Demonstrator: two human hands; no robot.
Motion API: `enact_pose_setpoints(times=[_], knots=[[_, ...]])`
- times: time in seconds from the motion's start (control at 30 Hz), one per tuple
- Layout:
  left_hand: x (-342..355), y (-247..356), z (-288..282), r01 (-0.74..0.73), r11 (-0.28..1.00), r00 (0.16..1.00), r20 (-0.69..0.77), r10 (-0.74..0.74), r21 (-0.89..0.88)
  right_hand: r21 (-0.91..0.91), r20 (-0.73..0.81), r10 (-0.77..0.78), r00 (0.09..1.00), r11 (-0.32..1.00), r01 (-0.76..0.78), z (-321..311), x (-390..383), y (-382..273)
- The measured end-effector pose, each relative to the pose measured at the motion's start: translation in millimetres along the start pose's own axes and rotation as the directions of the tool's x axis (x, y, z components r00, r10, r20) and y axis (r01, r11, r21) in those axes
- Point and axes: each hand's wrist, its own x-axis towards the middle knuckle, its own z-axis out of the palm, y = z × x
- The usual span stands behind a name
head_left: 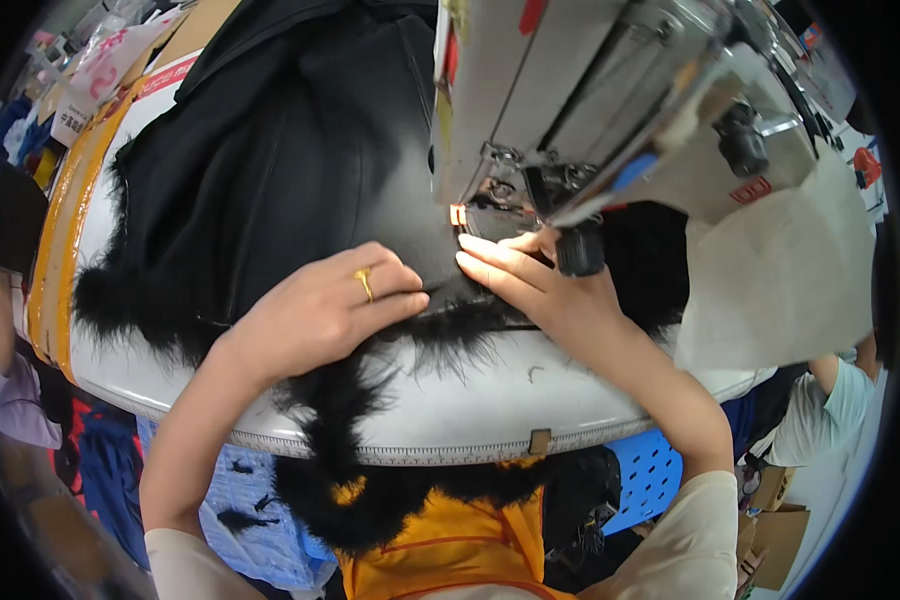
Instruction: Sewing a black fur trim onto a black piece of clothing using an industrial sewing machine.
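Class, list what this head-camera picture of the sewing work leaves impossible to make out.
- Needle: head view, hidden behind the grey sewing machine head and right hand.
- Left hand palm: pressed on black fur-trimmed fabric.
- White table far edge: covered by fabric.

Your single head-worn fisheye view, looking steeply down, close over the white sewing table [490, 405], grey sewing machine [610, 90] looming at top right, edges bending at the rim.

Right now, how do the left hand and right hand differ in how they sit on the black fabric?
The left hand lies flat, palm down, on the black fabric by its fur trim, and wears a gold ring; the right hand shows no ring. The right hand sits closer to the sewing machine, fingers extended toward its foot. Both press on the fabric.
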Motion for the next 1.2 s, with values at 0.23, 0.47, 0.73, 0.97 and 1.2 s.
enact_pose_setpoints(times=[0.23,0.47,0.73,0.97,1.2], knots=[[18,-27,-2,-0.255,0.946,0.962,-0.044,0.269,0.202,-0.001,-0.006,0.03,1.0,1.0,-0.03,27,-33,35],[9,-34,1,-0.225,0.949,0.964,-0.093,0.251,0.221,0.721,0.324,0.639,0.698,0.311,-0.62,69,-77,29],[16,-23,-8,-0.156,0.907,0.985,-0.011,0.174,0.39,-0.002,0.492,0.344,0.8,0.919,-0.394,4,-24,17],[16,-13,0,-0.106,0.877,0.993,-0.005,0.122,0.468,0.085,-0.045,0.207,0.977,0.976,-0.203,38,-35,26],[14,-34,-3,-0.133,0.954,0.988,-0.044,0.15,0.269,-0.274,-0.205,0.046,0.978,0.956,-0.102,37,-25,31]])
